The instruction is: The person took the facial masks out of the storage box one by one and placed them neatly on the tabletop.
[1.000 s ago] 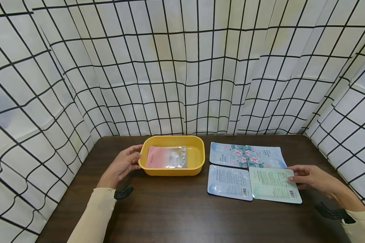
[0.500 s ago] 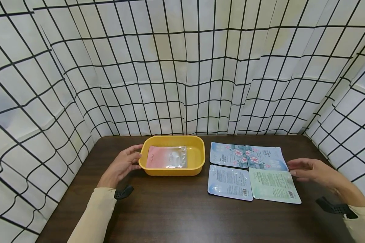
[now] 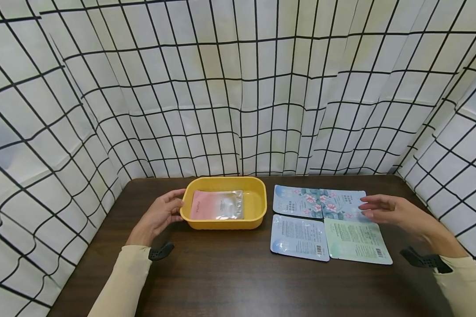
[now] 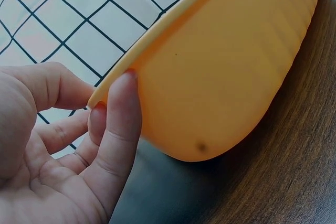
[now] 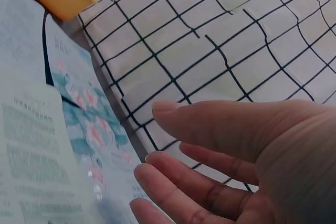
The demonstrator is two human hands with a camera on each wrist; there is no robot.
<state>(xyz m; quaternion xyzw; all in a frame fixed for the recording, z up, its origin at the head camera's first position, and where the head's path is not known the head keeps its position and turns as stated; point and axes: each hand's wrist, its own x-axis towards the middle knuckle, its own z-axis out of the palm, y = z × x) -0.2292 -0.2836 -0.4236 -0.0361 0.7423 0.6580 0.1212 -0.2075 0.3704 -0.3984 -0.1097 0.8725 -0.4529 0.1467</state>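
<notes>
My left hand (image 3: 158, 216) pinches the rim of a yellow plastic basin (image 3: 224, 224) at its left end; the left wrist view shows thumb and fingers at the rim (image 4: 157, 30). Inside the basin lies a pink-and-silver sachet (image 3: 218, 205). My right hand (image 3: 400, 215) hovers, fingers apart and holding nothing, at the right edge of a blue flowered sachet (image 3: 343, 204). Another blue flowered sachet (image 3: 297, 201) adjoins it on the left. In front lie a blue sachet with printed text (image 3: 300, 237) and a pale green sachet (image 3: 357, 241), both flat.
The dark brown wooden table (image 3: 230, 273) extends in front of the basin and sachets. A white curtain with a black grid (image 3: 242, 97) stands behind and on both sides of the table.
My right hand has let go of the pale green sachet and moved back and left, to the blue flowered sachet behind it. The left hand and basin stay put.
</notes>
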